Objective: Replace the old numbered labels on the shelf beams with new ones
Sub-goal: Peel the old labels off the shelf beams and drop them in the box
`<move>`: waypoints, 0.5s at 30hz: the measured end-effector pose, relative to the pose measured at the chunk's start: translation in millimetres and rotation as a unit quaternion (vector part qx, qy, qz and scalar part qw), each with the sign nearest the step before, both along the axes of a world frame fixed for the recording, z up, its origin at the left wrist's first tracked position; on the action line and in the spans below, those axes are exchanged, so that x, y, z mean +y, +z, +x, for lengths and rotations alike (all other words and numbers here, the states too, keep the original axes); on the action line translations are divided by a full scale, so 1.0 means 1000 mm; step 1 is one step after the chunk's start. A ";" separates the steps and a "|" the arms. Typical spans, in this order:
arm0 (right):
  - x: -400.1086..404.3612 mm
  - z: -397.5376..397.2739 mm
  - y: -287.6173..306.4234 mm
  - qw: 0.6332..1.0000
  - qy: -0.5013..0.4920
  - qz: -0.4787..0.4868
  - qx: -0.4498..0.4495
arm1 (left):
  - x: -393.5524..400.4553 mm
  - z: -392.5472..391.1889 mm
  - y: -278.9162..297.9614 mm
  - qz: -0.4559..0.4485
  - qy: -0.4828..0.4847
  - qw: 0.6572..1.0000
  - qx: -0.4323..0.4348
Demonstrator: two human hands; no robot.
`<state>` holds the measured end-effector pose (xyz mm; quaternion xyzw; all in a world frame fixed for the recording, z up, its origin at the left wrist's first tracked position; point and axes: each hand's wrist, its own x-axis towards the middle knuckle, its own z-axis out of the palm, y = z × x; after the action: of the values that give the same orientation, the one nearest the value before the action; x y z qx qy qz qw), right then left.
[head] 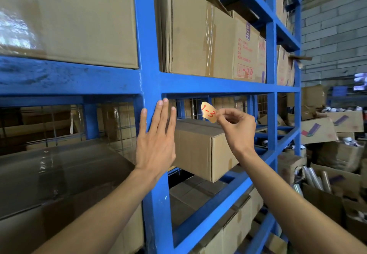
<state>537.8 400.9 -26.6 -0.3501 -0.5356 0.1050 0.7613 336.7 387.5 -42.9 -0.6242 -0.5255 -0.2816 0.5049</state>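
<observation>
Left hand (155, 140) lies flat, fingers straight, against one blue upright post (152, 55) below the shelf beam (208, 84). Right hand (236, 128) pinches one curled yellow label (208, 112), marked "1-3" in red, held off the beam, before one cardboard box (202, 150).

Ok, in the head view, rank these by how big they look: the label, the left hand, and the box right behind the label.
1. Box: largest.
2. Left hand: nearer the camera than the box, so its share is inflated.
3. Label: smallest by far, pinched in the right hand's fingers.
</observation>
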 end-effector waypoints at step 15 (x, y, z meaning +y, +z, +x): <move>-0.017 0.058 -0.192 0.964 0.023 -0.263 -0.032 | 0.020 0.051 -0.224 -0.367 -0.057 0.928 0.012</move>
<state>595.6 384.1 -218.5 -0.5286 -0.5212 0.2483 0.6224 387.8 407.6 -266.6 -0.7981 -0.5496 -0.0893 0.2301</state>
